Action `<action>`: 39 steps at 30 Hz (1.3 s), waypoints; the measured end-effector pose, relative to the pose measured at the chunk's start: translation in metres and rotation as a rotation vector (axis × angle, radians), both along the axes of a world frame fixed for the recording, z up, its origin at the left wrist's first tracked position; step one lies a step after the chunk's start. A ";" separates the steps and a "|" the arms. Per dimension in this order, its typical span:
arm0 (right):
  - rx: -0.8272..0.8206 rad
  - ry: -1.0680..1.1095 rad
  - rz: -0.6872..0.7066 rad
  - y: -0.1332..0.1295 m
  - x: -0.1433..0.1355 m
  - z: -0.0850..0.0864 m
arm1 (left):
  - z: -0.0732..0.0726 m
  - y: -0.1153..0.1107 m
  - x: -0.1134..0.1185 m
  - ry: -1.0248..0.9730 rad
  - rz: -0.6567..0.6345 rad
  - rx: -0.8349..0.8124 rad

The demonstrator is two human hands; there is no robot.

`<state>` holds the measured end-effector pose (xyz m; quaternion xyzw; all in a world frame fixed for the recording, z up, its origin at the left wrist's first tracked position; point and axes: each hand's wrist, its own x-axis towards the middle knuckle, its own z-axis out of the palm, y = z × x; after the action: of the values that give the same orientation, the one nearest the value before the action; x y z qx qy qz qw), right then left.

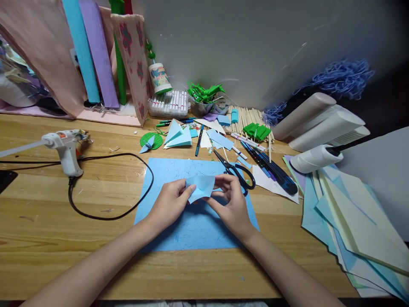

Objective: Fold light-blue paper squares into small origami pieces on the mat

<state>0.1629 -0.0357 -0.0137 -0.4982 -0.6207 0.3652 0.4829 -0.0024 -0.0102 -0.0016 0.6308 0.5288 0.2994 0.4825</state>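
A small light blue paper piece (202, 186), creased and slightly curved, is held up between both hands. My left hand (175, 199) pinches its left edge, thumb on top. My right hand (230, 204) holds its right side, the fingers behind and the thumb below the lower right corner. Beneath the hands a larger blue sheet (198, 234) lies flat on the wooden table (105, 256). Black-handled scissors (238, 171) rest across the sheet's upper right edge, blades pointing up and left, close to my right hand.
A white glue gun (65, 149) stands at the left, its black cable (108, 218) looping toward the sheet. Behind are a green disc (155, 141), paper scraps, markers (172, 103) and wooden sticks (247, 117). At right lie a black-and-blue cutter (281, 177) and stacked papers (361, 213).
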 end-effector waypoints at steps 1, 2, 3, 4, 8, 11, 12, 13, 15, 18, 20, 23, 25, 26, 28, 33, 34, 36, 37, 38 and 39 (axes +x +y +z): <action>0.013 -0.025 0.004 0.000 -0.001 0.001 | 0.000 0.000 0.000 -0.002 0.003 -0.003; 0.034 -0.073 0.019 -0.001 -0.001 0.002 | 0.000 0.000 0.000 0.004 0.004 -0.004; 0.059 -0.131 0.042 -0.001 -0.001 0.003 | 0.000 0.000 0.000 0.014 0.004 -0.003; 0.088 -0.187 0.066 -0.001 0.000 0.005 | -0.001 0.000 0.001 0.026 0.003 0.002; 0.242 -0.328 0.093 -0.003 0.001 0.007 | -0.003 -0.001 0.002 0.024 0.014 0.021; 0.368 -0.372 0.064 -0.005 0.003 0.007 | -0.004 -0.003 0.003 -0.042 0.007 -0.012; 0.397 -0.379 0.058 -0.006 0.003 0.006 | -0.004 -0.003 0.003 -0.060 0.002 -0.021; 0.415 -0.389 0.055 -0.006 0.004 0.006 | -0.004 -0.004 0.003 -0.070 -0.003 -0.024; 0.423 -0.424 0.057 -0.006 0.004 0.006 | -0.005 -0.005 0.003 -0.073 -0.009 -0.015; 0.416 -0.487 0.081 -0.004 0.004 0.007 | -0.005 -0.004 0.002 -0.057 -0.007 0.025; 0.391 -0.485 0.121 -0.003 0.004 0.008 | -0.005 -0.003 0.003 -0.055 0.003 0.043; 0.268 -0.339 0.187 -0.002 0.004 0.010 | -0.002 -0.001 0.003 -0.124 0.016 -0.008; 0.160 -0.208 0.183 -0.002 0.003 0.011 | 0.000 -0.001 0.003 -0.188 0.017 -0.062; 0.111 -0.169 0.159 -0.002 0.003 0.011 | 0.001 -0.001 0.003 -0.189 0.020 -0.066; 0.033 -0.166 0.082 -0.001 0.002 0.011 | 0.002 -0.002 0.002 -0.109 0.030 -0.008; -0.035 -0.342 -0.041 0.001 0.001 0.008 | 0.006 -0.006 0.002 0.168 0.005 0.198; -0.033 -0.370 -0.049 0.002 0.000 0.008 | 0.006 -0.007 0.003 0.186 -0.005 0.211; -0.037 -0.383 -0.065 0.001 0.000 0.008 | 0.006 -0.008 0.003 0.199 -0.021 0.214; -0.049 -0.362 -0.074 0.001 0.000 0.009 | 0.006 -0.009 0.003 0.198 -0.022 0.204; -0.065 -0.322 -0.078 0.001 0.000 0.009 | 0.005 -0.008 0.003 0.192 -0.021 0.184; -0.084 -0.269 -0.076 0.001 0.000 0.010 | 0.004 -0.008 0.003 0.179 -0.017 0.155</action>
<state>0.1633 -0.0349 -0.0033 -0.5858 -0.6444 0.3023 0.3876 0.0005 -0.0177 0.0026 0.6950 0.5395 0.2778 0.3857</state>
